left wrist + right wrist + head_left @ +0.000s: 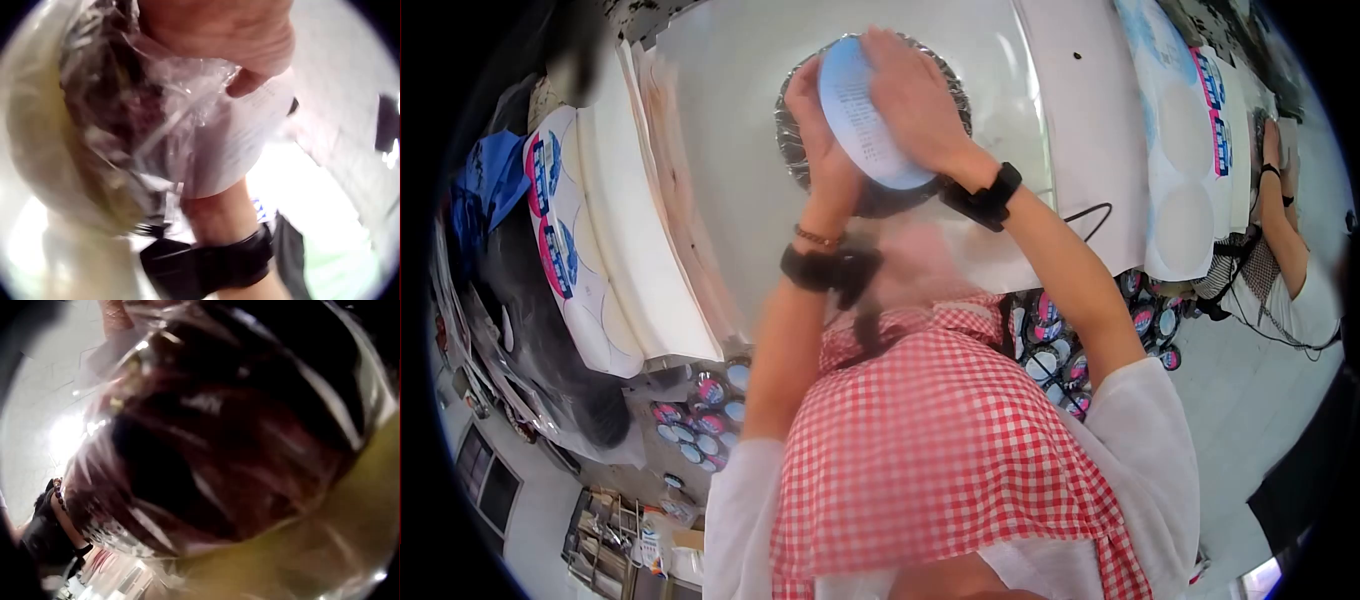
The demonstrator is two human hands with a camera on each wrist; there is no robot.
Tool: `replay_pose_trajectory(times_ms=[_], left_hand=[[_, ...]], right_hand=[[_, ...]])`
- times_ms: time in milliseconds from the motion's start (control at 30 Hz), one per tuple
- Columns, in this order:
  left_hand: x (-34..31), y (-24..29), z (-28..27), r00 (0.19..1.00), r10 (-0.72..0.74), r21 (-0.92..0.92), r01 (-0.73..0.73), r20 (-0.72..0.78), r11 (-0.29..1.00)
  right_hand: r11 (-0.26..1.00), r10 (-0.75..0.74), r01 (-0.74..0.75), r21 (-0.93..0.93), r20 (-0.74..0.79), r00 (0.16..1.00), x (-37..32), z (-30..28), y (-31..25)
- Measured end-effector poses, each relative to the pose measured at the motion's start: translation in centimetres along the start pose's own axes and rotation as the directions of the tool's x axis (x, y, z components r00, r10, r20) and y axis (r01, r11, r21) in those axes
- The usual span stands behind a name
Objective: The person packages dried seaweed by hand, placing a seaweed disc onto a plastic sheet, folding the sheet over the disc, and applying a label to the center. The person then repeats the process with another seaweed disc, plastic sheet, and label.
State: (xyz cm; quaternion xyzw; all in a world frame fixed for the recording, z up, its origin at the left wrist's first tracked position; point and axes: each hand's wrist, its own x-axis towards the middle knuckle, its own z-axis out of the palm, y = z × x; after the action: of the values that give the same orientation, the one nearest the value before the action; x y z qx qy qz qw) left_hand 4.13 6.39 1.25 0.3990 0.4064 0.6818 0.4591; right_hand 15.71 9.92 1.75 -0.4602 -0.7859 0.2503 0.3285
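A round package [795, 165] in crinkled, shiny clear plastic stands on the worktable, dark through its wrap. An oval pale-blue label [855, 120] with lines of print lies against it, between the two hands. My left hand [825, 150] grips the package at its left side, close to the label's edge. Across the label's upper right, my right hand [915, 110] presses with fairly straight, blurred fingers. From the left wrist, bunched plastic [187, 94] meets the label beneath a thumb. The right wrist view is filled by the wrapped package [219, 444], dark red inside.
Stacked paper sheets [635, 190] and printed label sheets [560, 230] lie at the left; more label sheets [1185, 170] lie at the right. Several round labelled packages [700, 420] sit below the table edge. Another person's arm [1285, 220] is at far right, near a black cable [1090, 212].
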Motion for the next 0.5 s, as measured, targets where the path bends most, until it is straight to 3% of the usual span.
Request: replay_pose_trajectory(times_ms=[100, 133, 300, 367, 400, 500], left_hand=[[0.2, 0.8, 0.7, 0.993, -0.075, -0.081, 0.068, -0.095, 0.994], [0.7, 0.1, 0.7, 0.993, 0.098, -0.01, -0.099, -0.061, 0.995], [0.1, -0.3, 0.4, 0.987, 0.034, -0.088, -0.049, -0.159, 0.995], [0.3, 0.2, -0.8, 0.987, 0.038, -0.061, -0.048, -0.158, 0.997], [0.5, -0.8, -2.7, 0.982, 0.027, -0.332, -0.09, -0.188, 0.939], [-0.2, 3.9, -6.1, 0.943, 0.066, -0.012, -0.074, -0.326, 0.997]], right_hand=[[0.992, -0.093, 0.096, -0.082, 0.04, 0.995, -0.3, 0.8, -0.3], [0.989, -0.114, 0.117, -0.088, 0.042, 0.993, -0.3, 1.4, -1.2], [0.958, -0.154, 0.162, -0.235, 0.055, 0.987, -0.1, 1.7, -2.6], [0.895, -0.198, 0.21, -0.393, 0.07, 0.978, -0.3, 2.3, -2.3], [0.86, -0.223, 0.241, -0.45, 0.094, 0.97, -0.4, 2.3, -2.5], [0.791, -0.247, 0.266, -0.551, 0.111, 0.963, -0.2, 2.9, -2.9]])
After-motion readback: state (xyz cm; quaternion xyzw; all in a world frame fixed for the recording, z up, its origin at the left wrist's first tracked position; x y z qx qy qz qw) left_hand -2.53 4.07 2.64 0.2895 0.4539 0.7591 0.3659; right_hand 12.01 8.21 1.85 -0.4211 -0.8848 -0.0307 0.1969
